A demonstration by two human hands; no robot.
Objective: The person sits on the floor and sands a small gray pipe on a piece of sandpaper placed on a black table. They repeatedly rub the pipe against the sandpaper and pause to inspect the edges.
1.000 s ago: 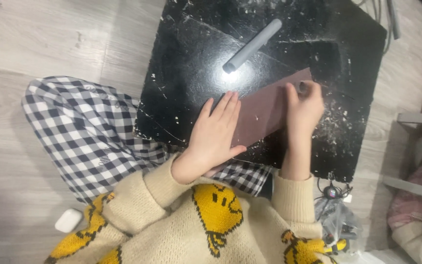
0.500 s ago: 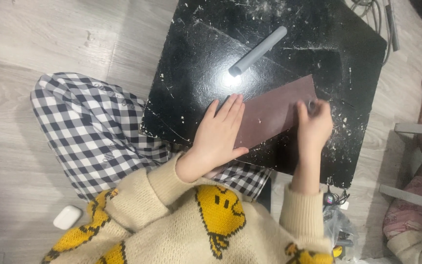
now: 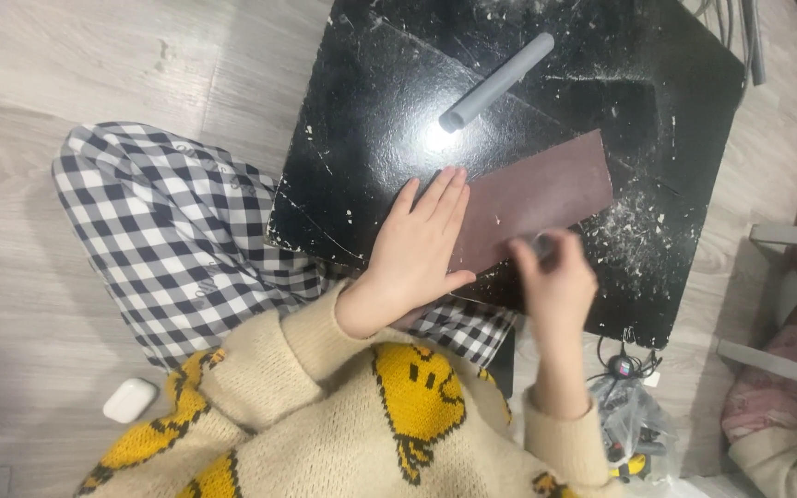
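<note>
A black tabletop [image 3: 371, 138], dusted white, bears brown sandpaper [image 3: 546, 189] pinned flat by the left hand [image 3: 417, 249]. At four o'clock the blurred right hand [image 3: 555, 281] pinches something unidentifiable; the sheet may slip. A grey tube [image 3: 497, 81] at twelve could roll.

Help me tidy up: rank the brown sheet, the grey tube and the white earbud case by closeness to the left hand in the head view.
1. Brown sheet: under the left hand.
2. Grey tube: beyond, up the black board.
3. White earbud case: on the floor, far left.
</note>
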